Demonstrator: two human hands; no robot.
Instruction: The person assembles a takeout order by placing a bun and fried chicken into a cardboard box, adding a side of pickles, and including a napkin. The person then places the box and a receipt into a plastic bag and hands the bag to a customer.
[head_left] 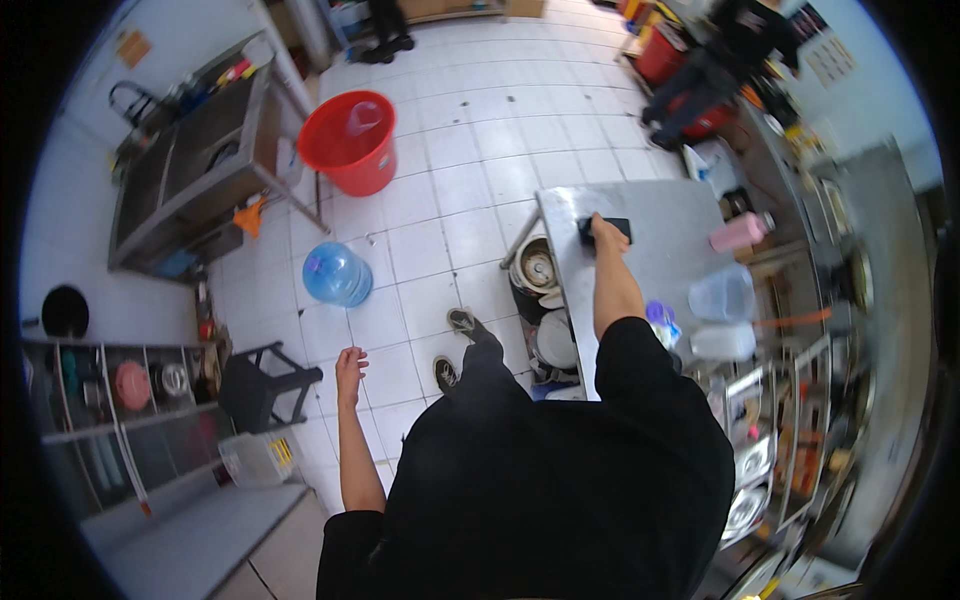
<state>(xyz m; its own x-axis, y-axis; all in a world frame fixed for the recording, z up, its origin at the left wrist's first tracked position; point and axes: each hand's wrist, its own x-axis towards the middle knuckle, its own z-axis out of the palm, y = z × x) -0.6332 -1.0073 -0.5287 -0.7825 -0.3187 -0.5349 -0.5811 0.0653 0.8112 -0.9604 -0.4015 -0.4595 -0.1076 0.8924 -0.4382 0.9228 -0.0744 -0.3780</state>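
Observation:
My right hand (608,234) reaches out over the metal table (660,205), near its far left corner. Its fingers are closed on a small black rectangular object (586,232), partly covered by the hand; whether it is a phone or a case is too small to tell. Low at my left side hangs my left hand (350,372), fingers loosely apart and nothing in them. Farther right on the same table stand a pink bottle (737,232), a clear plastic container (722,294) and a purple-capped item (660,316).
On the tiled floor are a blue water jug (338,275), a large red bucket (350,145) and a black stool (262,385). A steel sink (190,160) stands at the left. Pots sit under the table's left edge. Two other people stand farther off, one (715,70) at the far right.

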